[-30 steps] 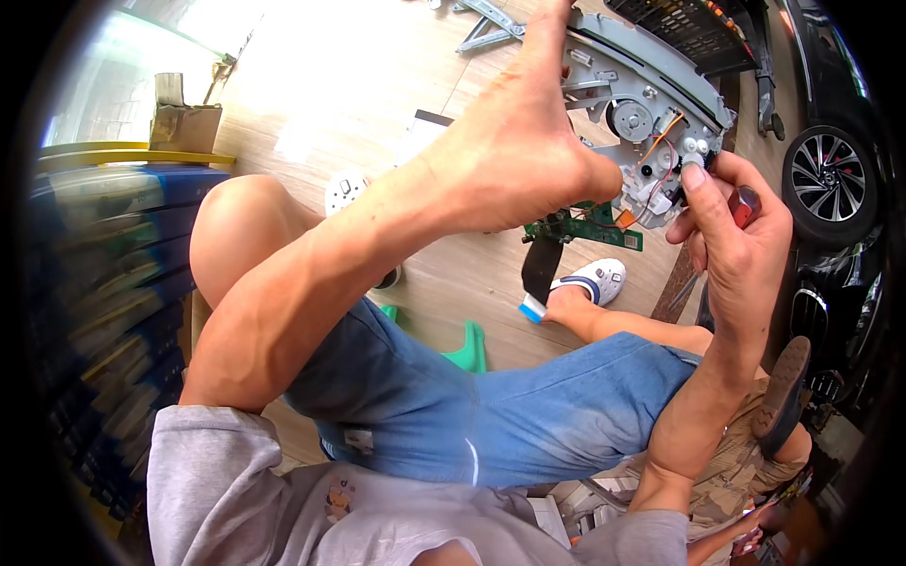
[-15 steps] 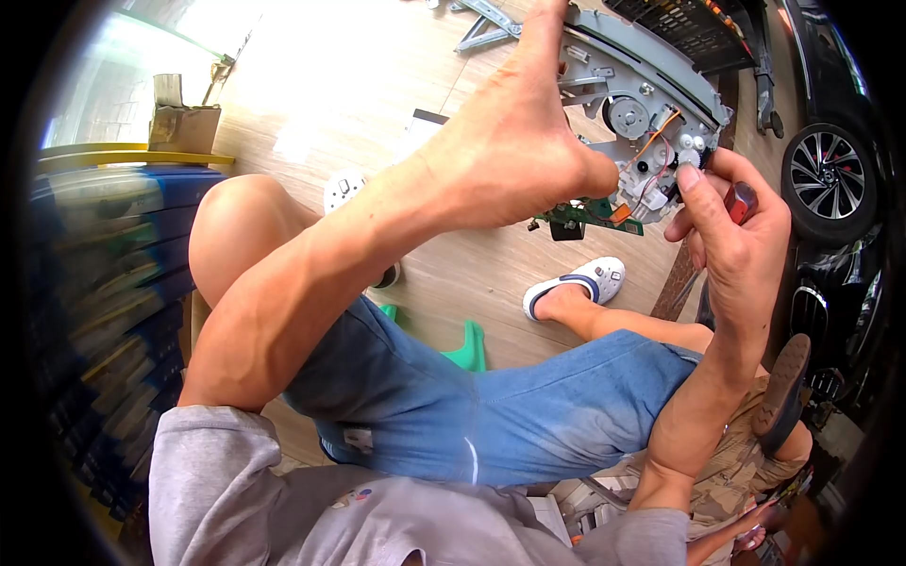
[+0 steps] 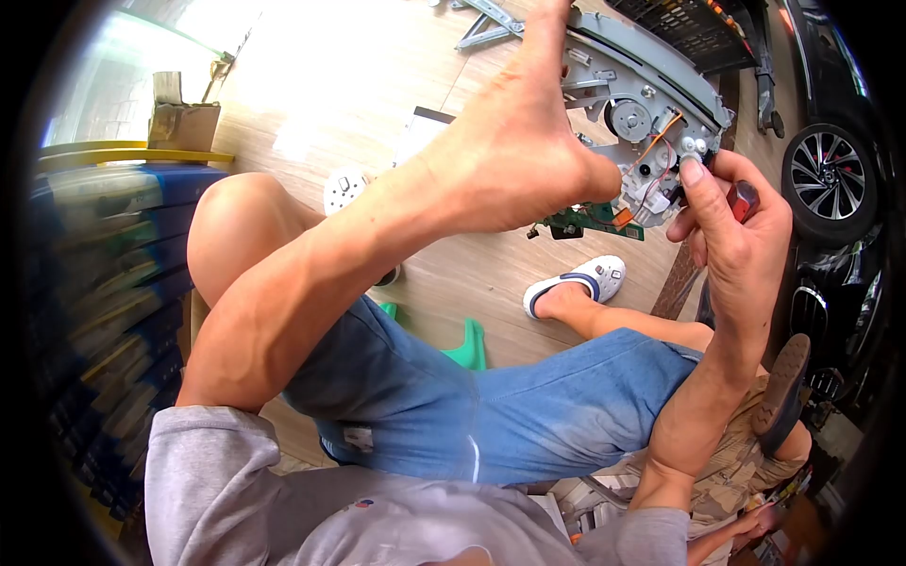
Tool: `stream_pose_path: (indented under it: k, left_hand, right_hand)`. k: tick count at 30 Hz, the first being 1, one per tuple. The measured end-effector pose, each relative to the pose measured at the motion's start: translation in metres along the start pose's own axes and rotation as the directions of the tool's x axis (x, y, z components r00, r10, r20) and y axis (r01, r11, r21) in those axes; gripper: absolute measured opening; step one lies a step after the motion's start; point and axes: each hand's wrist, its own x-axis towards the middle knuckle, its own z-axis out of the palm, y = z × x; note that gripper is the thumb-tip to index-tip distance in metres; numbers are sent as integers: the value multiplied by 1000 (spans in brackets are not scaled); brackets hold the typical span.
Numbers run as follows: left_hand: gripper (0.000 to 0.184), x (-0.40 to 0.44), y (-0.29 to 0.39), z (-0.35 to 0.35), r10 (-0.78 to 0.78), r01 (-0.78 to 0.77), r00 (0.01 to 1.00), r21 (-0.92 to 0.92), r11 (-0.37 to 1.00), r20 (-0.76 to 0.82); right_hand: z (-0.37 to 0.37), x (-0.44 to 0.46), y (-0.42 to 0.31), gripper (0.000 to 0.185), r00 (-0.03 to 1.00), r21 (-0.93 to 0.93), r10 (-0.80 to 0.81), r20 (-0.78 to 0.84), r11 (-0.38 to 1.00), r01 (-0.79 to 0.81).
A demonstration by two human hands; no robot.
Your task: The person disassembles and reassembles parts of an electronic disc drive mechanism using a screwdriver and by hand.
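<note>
A grey metal disc-drive mechanism [image 3: 604, 94] with a round spindle, white gears and orange wires is held up at the top of the view. Under it hangs a green circuit board [image 3: 604, 223]. My left hand [image 3: 528, 141] grips the left side of the mechanism, its fingertips partly out of view at the top edge. At the lower right corner my right hand [image 3: 731, 212] is closed on it, thumb pressed on the white gears [image 3: 693, 148]. A red, dark-edged handle [image 3: 743, 200] pokes out between the right hand's fingers; the rest of it is hidden.
A black plastic crate [image 3: 675, 28] stands beyond the mechanism, and a dark car with a wheel [image 3: 829, 183] is at right. A cardboard box [image 3: 184, 123] sits at left near stacked blue packages [image 3: 123, 283]. Another person's leg [image 3: 736, 491] shows at lower right. Green plastic [image 3: 468, 347] is below me.
My right thumb has shifted slightly up over the white gears, covering more of them. Otherwise the hands and the mechanism have barely moved.
</note>
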Motion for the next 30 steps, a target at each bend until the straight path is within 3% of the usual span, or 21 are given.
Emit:
stream_pose_path:
  k: [3,6,9,13,18,21,25,27,28,30]
  left_hand:
    - [122,-3,17,-1,-51,51,999,11,999,-8]
    - [123,1,6,-5,-86,92,995,-152,984,46]
    - [123,3,45,-13,-225,241,968,-165,956,111]
    - [124,2,42,-14,-250,283,955,-238,929,160]
    - [125,-2,28,-7,-110,127,987,-160,979,113]
    - [125,3,41,-21,-211,256,953,-202,945,218]
    - [125,0,37,-4,-219,225,974,-146,963,60]
    - [124,3,36,-11,-280,301,953,-257,918,117]
    - [124,13,42,-32,-349,414,908,-367,833,233]
    - [123,14,48,-37,-364,446,890,-363,818,274]
  right_hand:
    - [1,0,2,29,1000,4,-16,0,1000,16]
    - [2,0,1,29,1000,1,-11,-2,1000,11]
    - [3,0,1,27,1000,4,-3,-5,1000,3]
    - [4,0,3,26,1000,0,5,-3,1000,-5]
    - [4,0,2,27,1000,-21,22,2,1000,-21]
    - [6,1,3,29,1000,-16,5,7,1000,-5]
    - [8,0,4,31,1000,-7,-23,-1,1000,23]
    - [9,0,2,32,1000,-6,-15,-1,1000,15]
    - [9,0,2,32,1000,0,-19,-1,1000,19]
    - [10,0,3,32,1000,12,-28,-2,1000,28]
